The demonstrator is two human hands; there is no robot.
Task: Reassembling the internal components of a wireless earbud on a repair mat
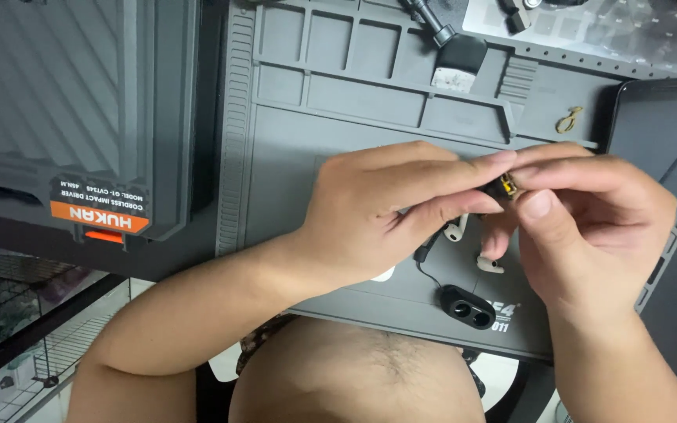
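While hovering above the grey silicone work mat (370, 133), both hands meet over its middle. Left hand (370, 211) coming in from the left, thumb and forefinger stretched out, grip narrow and pinched on a small black-and-yellow part (508, 186). Right hand (589, 227) meeting it from the right, forefinger over the top, thumb underneath, grip likewise narrow and closed on that same tiny part. Fingertips of the two hands touching around it, so most of it stays hidden; only a glint of yellow and a dark edge on show. Held up off the mat, not resting on it.

Below the hands, lying on the mat: one white earbud (456, 230) peeking out under the left fingers, a second white earbud (489, 264) just beside it under the right palm. Near the mat's lower edge, a small black oval holder with two round holes (468, 306), a thin black cable (426, 266) curling toward it. Up in a recessed compartment at the right, a small brass-coloured loop (568, 120), well apart from the hands. At the top, a black tool with a white tip (456, 66) lying across the compartments. Off to the left, a dark grey ribbed plastic tool case (72, 117) with an orange label. At the right edge, a dark glossy flat slab (656, 125) next to the mat.
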